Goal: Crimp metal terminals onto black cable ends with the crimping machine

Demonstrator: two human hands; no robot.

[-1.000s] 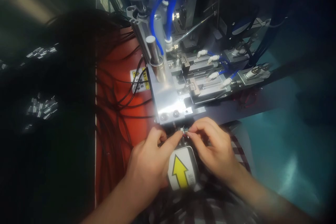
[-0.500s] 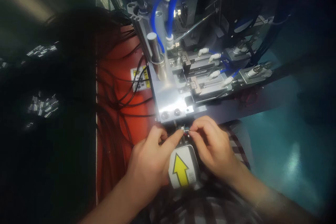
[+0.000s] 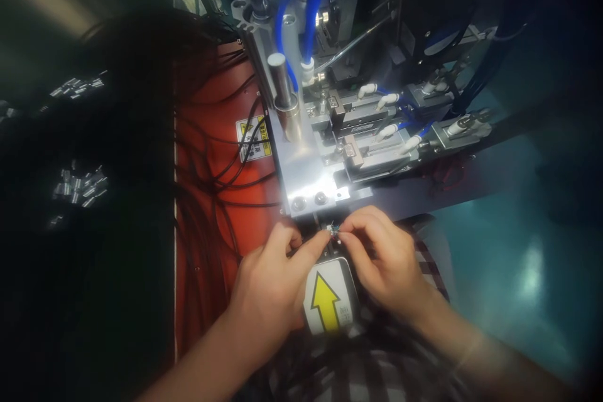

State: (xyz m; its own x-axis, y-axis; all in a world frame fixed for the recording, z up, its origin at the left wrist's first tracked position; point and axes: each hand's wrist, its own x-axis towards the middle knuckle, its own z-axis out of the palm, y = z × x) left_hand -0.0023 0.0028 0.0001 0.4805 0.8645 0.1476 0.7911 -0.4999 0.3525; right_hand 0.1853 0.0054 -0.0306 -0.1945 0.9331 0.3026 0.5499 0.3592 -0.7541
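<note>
My left hand (image 3: 271, 286) and my right hand (image 3: 384, 257) meet fingertip to fingertip just below the front edge of a metal machine plate (image 3: 301, 179). Both pinch a tiny cable end with thin coloured wires (image 3: 333, 229). The left thumb and forefinger close on it from the left, the right ones from the right. Under the hands lies a white plate with a yellow arrow (image 3: 327, 298) pointing up toward the machine.
Blue air hoses (image 3: 287, 12) and white fittings (image 3: 384, 100) crowd the machine behind the plate. Black cables (image 3: 221, 169) run over an orange surface with a warning label (image 3: 253, 137) at left. Small metal parts (image 3: 78, 185) lie in the dark far left. Teal floor at right.
The hands stay pinched on the wire end at the same spot. The view has shifted slightly, and the hands sit a little higher and to the right.
</note>
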